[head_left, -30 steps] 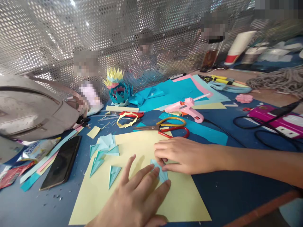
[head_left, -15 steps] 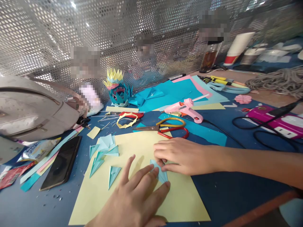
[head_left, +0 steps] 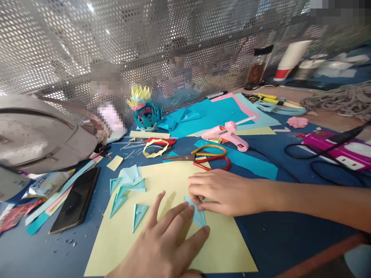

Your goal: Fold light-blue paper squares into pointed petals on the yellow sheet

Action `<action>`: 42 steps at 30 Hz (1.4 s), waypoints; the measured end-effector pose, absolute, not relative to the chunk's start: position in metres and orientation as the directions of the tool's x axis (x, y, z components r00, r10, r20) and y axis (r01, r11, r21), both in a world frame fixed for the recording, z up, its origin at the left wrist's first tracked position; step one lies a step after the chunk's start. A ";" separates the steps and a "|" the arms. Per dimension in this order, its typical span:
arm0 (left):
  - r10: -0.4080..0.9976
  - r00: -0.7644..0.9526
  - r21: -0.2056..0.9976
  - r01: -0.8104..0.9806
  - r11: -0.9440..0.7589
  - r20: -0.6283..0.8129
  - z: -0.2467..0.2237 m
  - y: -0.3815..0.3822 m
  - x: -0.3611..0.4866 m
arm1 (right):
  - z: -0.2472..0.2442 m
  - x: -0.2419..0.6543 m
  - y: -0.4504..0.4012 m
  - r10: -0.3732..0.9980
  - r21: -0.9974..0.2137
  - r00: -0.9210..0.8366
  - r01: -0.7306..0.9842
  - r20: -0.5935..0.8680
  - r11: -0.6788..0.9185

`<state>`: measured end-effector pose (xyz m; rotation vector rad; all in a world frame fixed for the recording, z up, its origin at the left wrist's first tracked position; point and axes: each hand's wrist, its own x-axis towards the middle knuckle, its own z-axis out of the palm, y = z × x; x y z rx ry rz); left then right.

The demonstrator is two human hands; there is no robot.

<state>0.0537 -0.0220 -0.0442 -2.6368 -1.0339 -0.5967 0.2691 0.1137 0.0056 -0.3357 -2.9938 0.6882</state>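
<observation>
A light-blue folded paper piece (head_left: 197, 213) lies on a pale yellow sheet (head_left: 223, 243) between my hands. My left hand (head_left: 166, 231) is open, its fingers spread, with fingertips resting at the left and lower edges of the folded piece. From the right, my right hand (head_left: 216, 192) has its fingers curled and closed at the top of that piece, the thumb pressing along its right side. To the left on the yellow sheet are several folded light-blue triangles; one folded triangle (head_left: 139, 216) lies apart, nearest my left hand. Part of the piece is hidden under my fingers.
Scissors (head_left: 199, 156) lie just behind the yellow sheet, with a pink glue gun (head_left: 224, 133) beyond. A phone (head_left: 75, 200) is at left, beside a backpack (head_left: 43, 133). A paper lotus (head_left: 147, 116) stands by the perforated metal screen. A purple power strip (head_left: 337, 148) is at right.
Both hands stay almost in place on the folded piece. My left fingers have shifted very slightly. Otherwise the table looks the same.
</observation>
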 end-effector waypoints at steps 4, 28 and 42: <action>0.597 0.666 -0.071 0.692 -0.718 0.447 -0.044 -0.022 0.055 | 0.006 0.269 0.114 0.224 -0.433 -0.975 0.205 -0.008 0.878; 0.582 0.669 -0.060 0.678 -0.732 0.463 -0.046 -0.020 0.053 | 0.006 0.269 0.112 0.221 -0.435 -0.975 0.191 0.019 0.880; 0.567 0.724 -0.115 0.650 -0.751 0.392 -0.028 -0.017 0.054 | 0.006 0.268 0.112 0.224 -0.424 -0.974 0.186 0.040 0.886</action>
